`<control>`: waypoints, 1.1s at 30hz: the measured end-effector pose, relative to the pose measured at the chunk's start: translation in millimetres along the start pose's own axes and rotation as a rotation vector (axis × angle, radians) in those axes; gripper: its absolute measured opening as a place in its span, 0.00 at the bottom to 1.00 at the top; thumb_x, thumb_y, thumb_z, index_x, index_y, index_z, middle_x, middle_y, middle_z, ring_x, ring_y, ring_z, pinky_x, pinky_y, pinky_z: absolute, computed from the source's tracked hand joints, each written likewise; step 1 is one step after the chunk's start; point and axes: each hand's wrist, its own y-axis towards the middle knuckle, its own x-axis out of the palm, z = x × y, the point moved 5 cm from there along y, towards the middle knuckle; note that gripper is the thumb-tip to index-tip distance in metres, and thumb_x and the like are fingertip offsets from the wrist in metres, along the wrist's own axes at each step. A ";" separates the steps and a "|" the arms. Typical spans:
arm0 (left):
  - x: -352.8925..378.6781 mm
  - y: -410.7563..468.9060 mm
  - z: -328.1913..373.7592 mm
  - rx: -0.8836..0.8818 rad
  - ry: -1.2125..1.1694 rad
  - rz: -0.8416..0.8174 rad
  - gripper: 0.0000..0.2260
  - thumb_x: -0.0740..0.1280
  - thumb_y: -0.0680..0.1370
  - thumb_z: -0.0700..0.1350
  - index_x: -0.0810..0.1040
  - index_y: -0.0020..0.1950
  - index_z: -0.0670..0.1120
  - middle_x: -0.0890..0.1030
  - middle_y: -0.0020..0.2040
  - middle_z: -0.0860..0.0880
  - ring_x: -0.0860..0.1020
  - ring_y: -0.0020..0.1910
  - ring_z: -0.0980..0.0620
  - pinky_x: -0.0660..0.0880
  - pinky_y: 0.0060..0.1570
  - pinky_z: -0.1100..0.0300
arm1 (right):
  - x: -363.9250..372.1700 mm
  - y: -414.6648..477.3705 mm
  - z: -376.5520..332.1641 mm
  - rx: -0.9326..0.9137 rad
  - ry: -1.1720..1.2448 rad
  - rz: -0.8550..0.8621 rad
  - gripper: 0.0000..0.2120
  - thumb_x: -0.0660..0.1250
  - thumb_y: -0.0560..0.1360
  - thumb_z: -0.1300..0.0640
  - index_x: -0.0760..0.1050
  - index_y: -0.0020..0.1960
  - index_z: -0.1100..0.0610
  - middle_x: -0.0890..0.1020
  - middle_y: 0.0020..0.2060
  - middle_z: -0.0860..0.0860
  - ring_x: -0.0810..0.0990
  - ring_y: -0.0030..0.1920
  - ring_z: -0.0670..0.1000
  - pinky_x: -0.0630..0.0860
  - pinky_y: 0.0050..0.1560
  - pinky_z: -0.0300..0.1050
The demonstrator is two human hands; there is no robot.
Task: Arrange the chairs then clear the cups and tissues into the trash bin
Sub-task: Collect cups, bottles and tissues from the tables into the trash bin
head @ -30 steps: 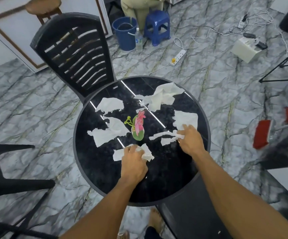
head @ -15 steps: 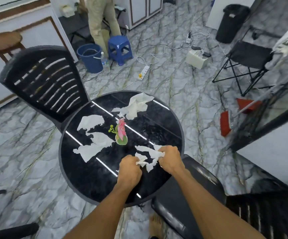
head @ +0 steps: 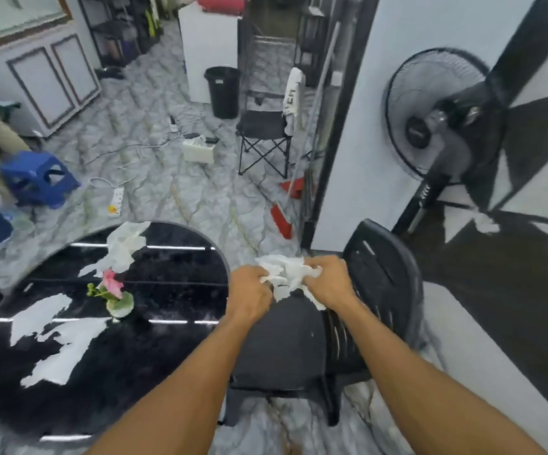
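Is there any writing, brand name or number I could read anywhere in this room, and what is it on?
Nothing here reads with certainty.
White cloth draped on the folding chair: dark letters, too blurred to read.
Black trash bin: small pale label, too small to read.
Standing fan: badge on the hub, blurred and unreadable.

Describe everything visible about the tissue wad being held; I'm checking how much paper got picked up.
The tissue wad is thin white paper, crumpled into a loose bunch that looks like more than one piece, with ragged ends hanging below. It is held in the air between the left hand and the right hand, each with a curled-finger grip on one side. It hangs above the seat of a black chair, just past the edge of the round black table, touching neither.
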 end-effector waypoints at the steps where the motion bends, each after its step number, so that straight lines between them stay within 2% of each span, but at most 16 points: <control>1: 20.3 -3.6 25.8 0.058 0.006 -0.053 0.07 0.66 0.71 0.33 0.82 0.37 0.41 0.83 0.37 0.47 0.78 0.32 0.52 0.78 0.32 0.63 | -31.1 -10.6 17.0 0.020 0.004 0.074 0.07 0.69 0.65 0.63 0.84 0.37 0.53 0.82 0.32 0.50 0.77 0.36 0.45 0.73 0.32 0.38; 3: 52.1 -11.4 65.1 0.156 0.019 -0.111 0.08 0.65 0.71 0.33 0.83 0.38 0.40 0.84 0.38 0.45 0.80 0.37 0.49 0.80 0.40 0.51 | -78.3 -28.6 41.0 0.048 -0.017 0.188 0.03 0.69 0.65 0.63 0.81 0.34 0.58 0.80 0.27 0.54 0.72 0.28 0.44 0.71 0.28 0.43; 5: 93.5 -27.0 111.2 0.291 0.031 -0.176 0.07 0.66 0.72 0.34 0.84 0.42 0.39 0.84 0.42 0.44 0.80 0.42 0.48 0.78 0.46 0.54 | -130.5 -58.9 72.3 0.113 -0.013 0.319 0.02 0.70 0.64 0.62 0.80 0.36 0.61 0.80 0.29 0.55 0.70 0.28 0.43 0.73 0.29 0.47; 7: 134.5 -49.1 154.4 0.403 0.031 -0.245 0.07 0.67 0.72 0.36 0.85 0.42 0.40 0.85 0.41 0.45 0.80 0.41 0.49 0.76 0.45 0.57 | -175.6 -94.0 106.2 0.178 0.004 0.439 0.02 0.70 0.64 0.64 0.79 0.33 0.60 0.77 0.26 0.52 0.70 0.28 0.43 0.70 0.28 0.40; 10: 200.7 -91.3 205.7 0.505 0.055 -0.375 0.05 0.69 0.71 0.39 0.86 0.42 0.42 0.84 0.39 0.47 0.79 0.37 0.51 0.78 0.44 0.55 | -229.9 -158.0 162.3 0.295 0.053 0.569 0.07 0.70 0.64 0.67 0.79 0.31 0.57 0.75 0.25 0.46 0.71 0.28 0.41 0.67 0.28 0.33; 11: 223.1 -108.0 218.6 0.531 0.059 -0.422 0.05 0.69 0.71 0.39 0.86 0.42 0.42 0.84 0.39 0.47 0.79 0.37 0.52 0.78 0.43 0.55 | -244.1 -180.9 183.5 0.342 0.056 0.602 0.06 0.70 0.63 0.68 0.79 0.30 0.59 0.74 0.24 0.47 0.70 0.28 0.40 0.69 0.28 0.35; 13: 265.8 -146.0 240.8 0.587 0.061 -0.521 0.05 0.69 0.70 0.39 0.85 0.40 0.43 0.83 0.36 0.48 0.79 0.35 0.51 0.79 0.40 0.54 | -267.4 -226.7 224.2 0.425 0.025 0.675 0.01 0.70 0.62 0.66 0.78 0.33 0.64 0.74 0.26 0.53 0.69 0.30 0.43 0.74 0.32 0.46; 14: 285.6 -167.6 251.5 0.617 0.056 -0.566 0.04 0.70 0.70 0.38 0.85 0.39 0.43 0.83 0.35 0.48 0.79 0.35 0.50 0.78 0.38 0.54 | -277.2 -250.4 244.3 0.466 0.028 0.709 0.02 0.70 0.62 0.66 0.78 0.34 0.65 0.75 0.27 0.55 0.70 0.30 0.44 0.75 0.34 0.50; 17: 339.9 -237.1 279.9 0.727 0.027 -0.689 0.04 0.70 0.69 0.34 0.83 0.35 0.40 0.83 0.34 0.46 0.75 0.31 0.52 0.68 0.35 0.64 | -298.7 -322.3 297.8 0.574 0.063 0.809 0.01 0.72 0.64 0.65 0.80 0.35 0.63 0.81 0.33 0.58 0.77 0.34 0.49 0.77 0.40 0.51; 20: 389.4 -307.1 302.1 0.818 0.028 -0.817 0.10 0.72 0.70 0.34 0.78 0.30 0.42 0.82 0.31 0.44 0.71 0.28 0.56 0.64 0.31 0.70 | -313.3 -393.9 345.3 0.698 0.079 0.863 0.03 0.72 0.64 0.64 0.79 0.33 0.60 0.80 0.29 0.52 0.76 0.33 0.46 0.75 0.37 0.46; 21: 406.6 -329.0 306.2 0.843 0.039 -0.864 0.08 0.72 0.70 0.35 0.80 0.31 0.43 0.82 0.32 0.44 0.71 0.28 0.55 0.64 0.31 0.70 | -316.5 -416.5 359.6 0.735 0.077 0.869 0.05 0.72 0.64 0.63 0.78 0.30 0.59 0.79 0.27 0.51 0.74 0.31 0.43 0.74 0.35 0.44; 22: 422.1 -350.4 309.6 0.868 0.058 -0.902 0.05 0.73 0.69 0.36 0.82 0.33 0.42 0.82 0.32 0.45 0.73 0.29 0.53 0.64 0.32 0.70 | -318.3 -438.3 373.6 0.771 0.080 0.877 0.09 0.71 0.64 0.63 0.75 0.27 0.57 0.76 0.24 0.49 0.71 0.28 0.40 0.72 0.31 0.40; 24: 450.7 -391.6 311.4 0.894 0.105 -0.997 0.03 0.72 0.69 0.38 0.84 0.35 0.41 0.81 0.31 0.47 0.76 0.31 0.50 0.68 0.33 0.63 | -317.8 -479.7 399.0 0.862 0.102 0.893 0.15 0.70 0.64 0.63 0.69 0.22 0.54 0.71 0.21 0.49 0.67 0.24 0.40 0.66 0.27 0.36; 26: 476.8 -428.8 311.2 0.910 0.127 -1.080 0.04 0.70 0.69 0.38 0.84 0.36 0.42 0.81 0.30 0.49 0.77 0.30 0.52 0.72 0.33 0.62 | -316.1 -517.3 422.3 0.966 0.135 0.903 0.14 0.68 0.64 0.62 0.69 0.23 0.54 0.75 0.23 0.53 0.67 0.26 0.42 0.70 0.31 0.45; 29: 516.7 -475.5 307.7 0.921 0.188 -1.159 0.08 0.68 0.68 0.34 0.85 0.38 0.43 0.82 0.32 0.51 0.77 0.31 0.54 0.71 0.35 0.68 | -311.9 -562.1 457.5 1.071 0.189 0.909 0.13 0.67 0.65 0.64 0.72 0.24 0.55 0.78 0.25 0.53 0.72 0.30 0.48 0.71 0.33 0.48; 33: 562.8 -529.9 293.2 0.939 0.258 -1.272 0.11 0.68 0.70 0.35 0.87 0.45 0.44 0.86 0.42 0.46 0.82 0.41 0.48 0.79 0.44 0.57 | -299.3 -606.2 498.2 1.157 0.222 0.926 0.11 0.67 0.64 0.66 0.71 0.25 0.58 0.75 0.23 0.50 0.70 0.28 0.47 0.69 0.30 0.45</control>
